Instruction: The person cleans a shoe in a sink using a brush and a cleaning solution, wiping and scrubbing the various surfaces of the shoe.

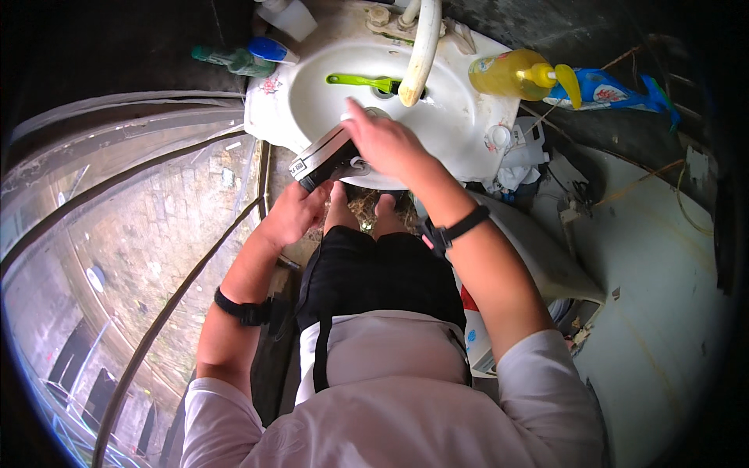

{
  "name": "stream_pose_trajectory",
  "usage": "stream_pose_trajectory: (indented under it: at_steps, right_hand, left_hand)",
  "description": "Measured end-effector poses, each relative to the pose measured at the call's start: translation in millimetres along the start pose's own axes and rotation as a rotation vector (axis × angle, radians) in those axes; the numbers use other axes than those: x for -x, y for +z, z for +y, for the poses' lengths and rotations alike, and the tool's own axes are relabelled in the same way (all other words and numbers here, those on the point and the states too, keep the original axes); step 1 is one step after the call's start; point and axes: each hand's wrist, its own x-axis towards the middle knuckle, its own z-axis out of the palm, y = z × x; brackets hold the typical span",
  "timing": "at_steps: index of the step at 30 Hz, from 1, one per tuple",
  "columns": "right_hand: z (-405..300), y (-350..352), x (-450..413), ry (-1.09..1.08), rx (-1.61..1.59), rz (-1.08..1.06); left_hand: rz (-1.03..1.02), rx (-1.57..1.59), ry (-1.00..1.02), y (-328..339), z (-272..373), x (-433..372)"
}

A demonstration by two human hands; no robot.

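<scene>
Over the front rim of the white washbasin, I hold a shoe with a pale sole edge and a black upper, tilted on its side. My left hand grips its near end from below. My right hand is at the far end, touching it, with the fingers partly hidden; a small white thing shows at the fingertips, too unclear to name. In the basin behind lies a bright green-handled brush, its dark head near the drain, partly covered by the tap's spout.
A whitish curved tap overhangs the basin. A yellow liquid pump bottle and a blue packet lie at the right. A green bottle and a blue-and-white object sit at the left, beside a window.
</scene>
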Motion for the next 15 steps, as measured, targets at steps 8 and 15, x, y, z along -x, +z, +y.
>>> stream_pose_trajectory:
  at_steps: [8, 15]
  right_hand:
    - [13, 5, 0, -0.019, 0.026, 0.066]
    - [21, 17, 3, -0.087, 0.103, 0.200]
  left_hand:
    - [0.022, -0.083, 0.070, -8, 2, 6]
    - [-0.096, -0.121, 0.052, -16, -12, -4]
